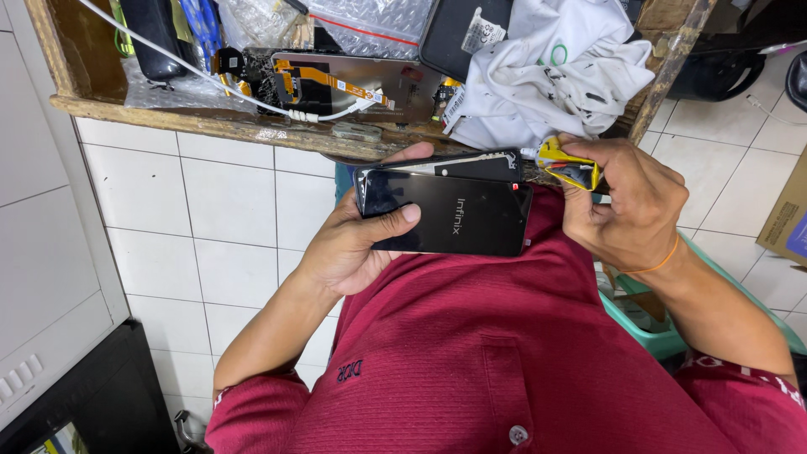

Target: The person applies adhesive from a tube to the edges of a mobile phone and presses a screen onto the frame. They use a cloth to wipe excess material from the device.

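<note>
**A:** Left hand (349, 248) has its grip closed on the black phone back cover (450, 220), thumb lying across the glossy face, fingers tucked behind. There's a second dark phone body (471, 165) stacked just behind it, touching, peeking out at 12 o'clock.

**B:** And the right hand (626, 206)?

**A:** At 3 o'clock from the cover, pinching a small yellow-and-black piece (570, 166) right at the phones' corner. Can't tell exactly what that bit is.

**B:** What's around?

**A:** Wooden tabletop (227, 126) at 12 o'clock, cluttered: an opened phone with orange flex cable (353, 84), a white cable (210, 80), a crumpled white cloth (555, 76), bubble wrap (370, 25). Phones are held over the red shirt (504, 353), tiled floor (218, 219) at 9 o'clock.
</note>
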